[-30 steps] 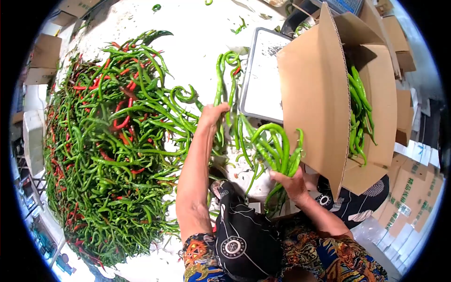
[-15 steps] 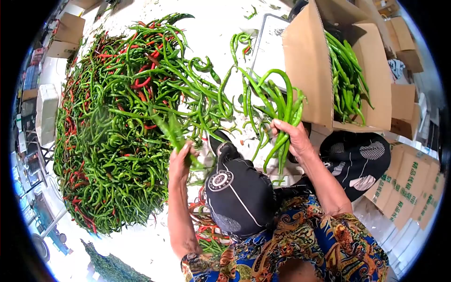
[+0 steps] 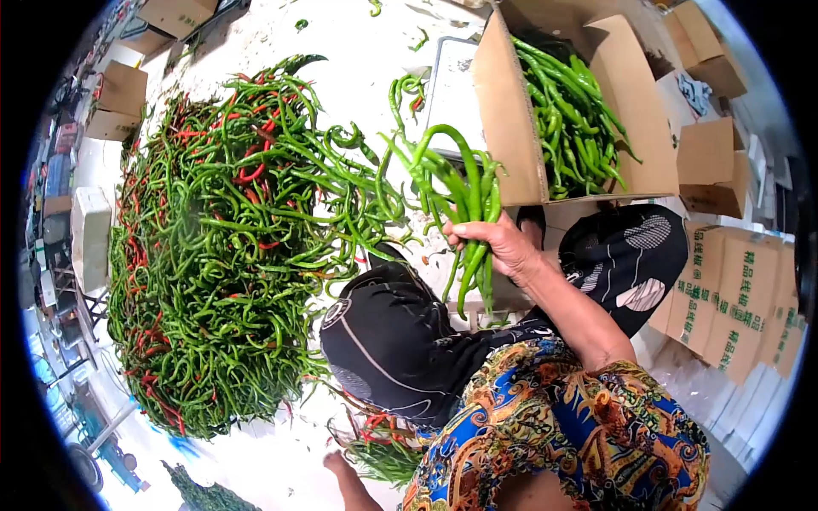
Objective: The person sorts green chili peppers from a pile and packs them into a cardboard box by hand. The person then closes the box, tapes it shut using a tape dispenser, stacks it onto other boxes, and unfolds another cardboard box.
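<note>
A bunch of long green chili peppers (image 3: 464, 183) is clasped in my right hand (image 3: 503, 243), its stalks and curved ends sticking out above and below the fist. My left hand (image 3: 337, 465) is low at the bottom of the view, beside a smaller heap of red and green chili peppers (image 3: 383, 456) next to my leg. Its fingers are small and indistinct, so their closure does not show. A large pile of mostly green chili peppers (image 3: 221, 255), with red ones mixed in, spreads over the floor on the left.
An open cardboard box (image 3: 511, 128) on the right holds green chili peppers. Beside it lies a pale tray-like surface (image 3: 452, 94). Flattened printed cartons (image 3: 724, 298) lean at the lower right. A white foam box (image 3: 91, 238) stands beyond the big pile.
My left hand has moved from the edge of the big pile down to the small heap; the green peppers it held no longer show in it. My right hand keeps its bunch.
</note>
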`<state>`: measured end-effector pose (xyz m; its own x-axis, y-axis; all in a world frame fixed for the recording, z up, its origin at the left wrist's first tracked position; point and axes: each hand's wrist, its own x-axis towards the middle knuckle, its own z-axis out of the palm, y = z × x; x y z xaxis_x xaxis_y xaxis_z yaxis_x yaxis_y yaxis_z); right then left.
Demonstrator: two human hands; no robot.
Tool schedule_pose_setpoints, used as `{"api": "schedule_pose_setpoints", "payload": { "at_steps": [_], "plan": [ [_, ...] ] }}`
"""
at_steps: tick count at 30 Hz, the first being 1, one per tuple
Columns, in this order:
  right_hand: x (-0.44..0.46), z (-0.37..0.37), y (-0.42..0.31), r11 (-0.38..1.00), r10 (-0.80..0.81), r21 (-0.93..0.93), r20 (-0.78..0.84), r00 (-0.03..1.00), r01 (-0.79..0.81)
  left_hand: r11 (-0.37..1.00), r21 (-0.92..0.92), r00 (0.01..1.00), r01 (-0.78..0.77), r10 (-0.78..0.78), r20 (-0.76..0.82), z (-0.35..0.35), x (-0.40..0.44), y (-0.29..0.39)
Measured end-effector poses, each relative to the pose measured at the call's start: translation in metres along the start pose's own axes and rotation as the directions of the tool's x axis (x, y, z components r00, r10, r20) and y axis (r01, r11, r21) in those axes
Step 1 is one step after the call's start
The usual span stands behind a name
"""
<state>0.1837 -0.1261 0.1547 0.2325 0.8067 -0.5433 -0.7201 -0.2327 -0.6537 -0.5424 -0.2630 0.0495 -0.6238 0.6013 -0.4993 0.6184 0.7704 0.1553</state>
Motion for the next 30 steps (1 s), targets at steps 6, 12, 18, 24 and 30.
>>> {"api": "schedule_pose_setpoints", "payload": {
  "at_steps": [6, 12, 18, 24, 30],
  "plan": [
    [-0.019, 0.032, -0.031, 0.991, -0.053, 0.130, 0.188, 0.981, 0.029, 0.346, -0.724, 0.693, -0.596, 0.677, -0.248, -0.064, -0.104, 0.352],
    [-0.021, 0.033, -0.057, 0.884, -0.083, 0.457, 0.356, 0.931, -0.095, 0.130, -0.894, 0.520, -0.428, 0.844, -0.127, -0.089, -0.270, 0.506],
    [-0.019, 0.032, -0.086, 0.835, -0.134, 0.540, 0.388, 0.912, -0.107, 0.373, -0.915, 0.298, -0.154, 0.900, 0.317, -0.035, -0.329, 0.520],
    [-0.020, 0.043, -0.100, 0.850, -0.164, 0.527, 0.297, 0.941, -0.019, 0.499, -0.865, 0.227, -0.040, 0.848, 0.479, 0.003, -0.345, 0.496],
    [-0.014, 0.050, -0.092, 0.919, -0.128, 0.389, 0.154, 0.980, 0.059, 0.481, -0.827, 0.145, -0.289, 0.876, 0.459, 0.032, -0.355, 0.510]
  ]
}}
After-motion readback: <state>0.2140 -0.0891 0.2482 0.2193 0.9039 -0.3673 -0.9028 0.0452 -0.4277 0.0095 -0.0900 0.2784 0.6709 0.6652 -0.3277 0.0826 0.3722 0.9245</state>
